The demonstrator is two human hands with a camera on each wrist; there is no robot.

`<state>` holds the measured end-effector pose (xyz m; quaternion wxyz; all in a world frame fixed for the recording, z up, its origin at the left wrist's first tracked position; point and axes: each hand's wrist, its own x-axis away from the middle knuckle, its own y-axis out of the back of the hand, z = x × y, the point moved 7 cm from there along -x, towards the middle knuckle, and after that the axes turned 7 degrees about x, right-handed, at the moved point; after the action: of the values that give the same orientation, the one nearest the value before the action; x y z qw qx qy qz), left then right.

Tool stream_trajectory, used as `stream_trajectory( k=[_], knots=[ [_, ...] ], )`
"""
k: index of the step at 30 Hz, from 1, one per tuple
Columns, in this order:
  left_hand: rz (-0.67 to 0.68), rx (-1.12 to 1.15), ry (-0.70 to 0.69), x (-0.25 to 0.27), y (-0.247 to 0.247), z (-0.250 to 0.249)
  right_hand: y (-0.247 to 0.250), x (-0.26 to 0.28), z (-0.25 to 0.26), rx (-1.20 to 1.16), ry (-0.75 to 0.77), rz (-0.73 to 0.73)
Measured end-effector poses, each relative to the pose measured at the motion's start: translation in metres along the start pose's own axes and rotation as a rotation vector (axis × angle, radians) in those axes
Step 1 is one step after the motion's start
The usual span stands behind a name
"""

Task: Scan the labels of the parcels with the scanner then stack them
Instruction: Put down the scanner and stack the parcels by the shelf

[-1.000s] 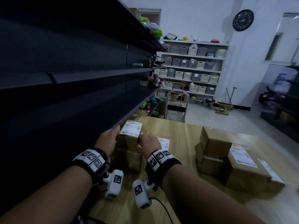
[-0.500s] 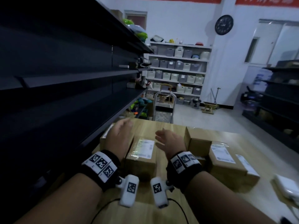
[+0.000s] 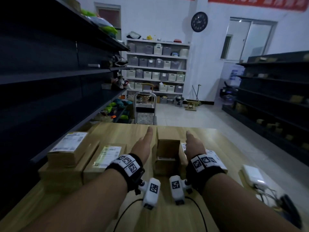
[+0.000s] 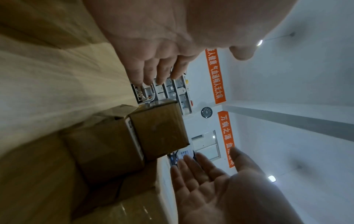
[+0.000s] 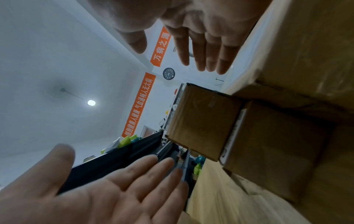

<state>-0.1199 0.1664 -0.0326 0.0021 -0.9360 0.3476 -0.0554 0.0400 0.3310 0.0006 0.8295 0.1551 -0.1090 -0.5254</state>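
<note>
Both hands flat-fingered and holding nothing, left hand (image 3: 142, 144) and right hand (image 3: 194, 145) flanking the small parcel (image 3: 168, 147).

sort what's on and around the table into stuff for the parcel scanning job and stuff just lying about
For the job:
small top parcel between the open hands
left hand, right hand
stacked labelled parcel
flat labelled parcel

Lying about:
white box with cables
wall clock
trolley
storage bins
</note>
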Motion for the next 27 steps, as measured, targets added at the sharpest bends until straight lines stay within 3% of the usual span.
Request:
stream_trajectory(
  k=[4,9,17,22,24,27],
  knots=[
    [0.022,0.012,0.071,-0.009,-0.025,-0.001,-0.003,-0.001,-0.006,0.018,-0.08,0.095],
    [0.015,0.076,0.034,-0.027,-0.037,0.013,-0.025,-0.017,-0.032,-0.302,-0.196,0.221],
    [-0.319,0.319,-0.008,0.01,0.014,0.001,-0.028,0.024,-0.001,-0.327,0.005,0.228],
    [-0.365,0.473,-0.015,0.043,0.039,-0.004,-0.049,0.046,0.018,-0.373,0.109,0.262],
    [-0.359,0.553,-0.017,0.056,0.048,-0.005,-0.056,0.053,0.02,-0.399,0.102,0.251],
    [-0.346,0.552,-0.046,0.076,0.064,-0.01,-0.079,0.073,0.026,-0.427,0.052,0.358]
  ],
)
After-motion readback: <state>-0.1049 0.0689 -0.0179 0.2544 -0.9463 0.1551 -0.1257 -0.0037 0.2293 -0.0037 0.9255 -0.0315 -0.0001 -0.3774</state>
